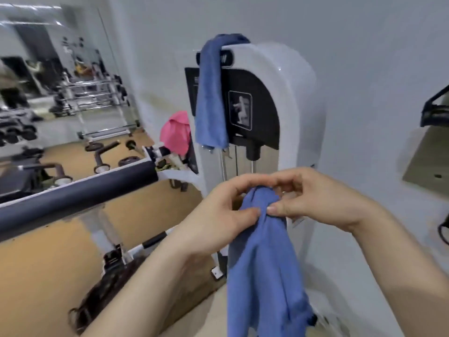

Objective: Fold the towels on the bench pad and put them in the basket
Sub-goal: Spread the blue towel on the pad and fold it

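A blue towel [264, 263] hangs down in front of me, bunched at its top. My left hand [218, 215] pinches the top of it from the left, thumb against the cloth. From the right, my right hand [315, 200] pinches the same bunched top, and the two thumbs almost meet. A second blue towel [211, 98] is draped over the top of the white weight machine [286, 113]. A pink towel [176, 135] hangs lower, left of the machine. I see no basket and no bench pad.
A long dark padded roller [73, 195] crosses the left side at waist height. Dumbbells and a weight rack [92, 98] stand by the mirror wall at the far left. The floor is tan. A grey wall runs along the right, with another machine's edge [432, 142].
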{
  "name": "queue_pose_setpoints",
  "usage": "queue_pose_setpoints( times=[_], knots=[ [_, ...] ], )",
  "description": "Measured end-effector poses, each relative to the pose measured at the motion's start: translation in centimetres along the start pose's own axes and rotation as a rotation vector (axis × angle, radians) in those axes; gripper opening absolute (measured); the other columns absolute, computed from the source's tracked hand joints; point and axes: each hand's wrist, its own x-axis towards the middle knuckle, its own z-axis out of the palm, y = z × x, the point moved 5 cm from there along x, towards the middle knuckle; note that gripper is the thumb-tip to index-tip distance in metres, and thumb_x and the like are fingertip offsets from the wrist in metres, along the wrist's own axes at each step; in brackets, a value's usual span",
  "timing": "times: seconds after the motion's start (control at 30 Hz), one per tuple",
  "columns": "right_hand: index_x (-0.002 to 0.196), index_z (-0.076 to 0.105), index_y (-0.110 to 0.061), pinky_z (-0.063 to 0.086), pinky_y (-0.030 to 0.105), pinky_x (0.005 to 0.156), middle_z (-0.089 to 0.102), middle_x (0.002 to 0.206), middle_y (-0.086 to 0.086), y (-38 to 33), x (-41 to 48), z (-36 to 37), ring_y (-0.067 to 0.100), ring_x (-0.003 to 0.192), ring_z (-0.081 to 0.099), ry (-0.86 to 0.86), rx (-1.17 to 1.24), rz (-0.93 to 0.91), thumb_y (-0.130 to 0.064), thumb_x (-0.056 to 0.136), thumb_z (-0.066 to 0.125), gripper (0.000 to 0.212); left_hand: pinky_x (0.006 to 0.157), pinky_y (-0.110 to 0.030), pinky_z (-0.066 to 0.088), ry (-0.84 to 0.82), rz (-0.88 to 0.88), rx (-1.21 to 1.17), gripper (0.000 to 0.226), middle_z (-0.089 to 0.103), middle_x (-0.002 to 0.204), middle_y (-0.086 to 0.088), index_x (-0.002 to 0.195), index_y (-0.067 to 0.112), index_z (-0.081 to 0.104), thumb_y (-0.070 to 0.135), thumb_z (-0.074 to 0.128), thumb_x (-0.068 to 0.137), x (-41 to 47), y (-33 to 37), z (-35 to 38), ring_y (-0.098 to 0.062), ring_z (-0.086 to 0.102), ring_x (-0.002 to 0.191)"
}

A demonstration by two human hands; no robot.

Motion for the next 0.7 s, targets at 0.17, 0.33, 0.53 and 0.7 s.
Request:
queue_pose_setpoints(
  times=[0.17,0.33,0.53,0.7],
  knots=[
    [0.092,0.07,-0.001,0.031,0.014,0.044,0.054,0.059,0.0,-0.4,8.7,9.7,0.006,0.046,0.038,0.103,0.276,-0.028,0.002,0.09,0.056,0.015,0.083,-0.044,0.056,0.105,-0.216,0.047,0.042,0.068,0.109,-0.007,0.115,0.023,0.057,0.022,0.077,0.077,-9.6,-7.1,-9.8,-0.023,0.067,0.095],
    [0.087,0.068,-0.012,0.038,0.015,0.043,0.055,0.057,-0.004,-1.6,15.9,19.9,0.009,0.051,0.047,0.204,0.404,0.09,-0.007,0.097,0.045,0.026,0.07,-0.037,0.051,0.074,-0.416,0.366,0.025,0.065,0.076,0.002,0.084,0.01,0.06,0.035,0.066,0.085,-19.7,-10.5,-17.5,-0.009,0.057,0.068],
    [0.114,0.047,-0.04,0.054,0.038,0.079,0.048,0.123,0.001,-3.3,21.3,32.5,0.014,0.086,0.056,0.098,-0.151,0.012,-0.014,0.091,0.048,0.034,0.089,-0.041,0.051,0.603,-0.377,0.052,0.021,0.072,0.104,-0.006,0.104,0.015,0.067,0.03,0.055,0.097,-27.3,-10.5,-26.8,-0.023,0.067,0.101],
    [0.131,0.037,-0.049,0.052,0.025,0.083,0.042,0.121,-0.01,-7.9,21.7,43.4,-0.004,0.091,0.057,-0.256,0.082,-0.035,-0.042,0.081,0.067,0.059,0.07,-0.029,0.053,1.088,-0.441,-0.247,0.026,0.069,0.093,-0.018,0.108,-0.003,0.057,0.02,0.049,0.1,-33.7,-14.0,-31.8,-0.016,0.065,0.078]
  ],
)
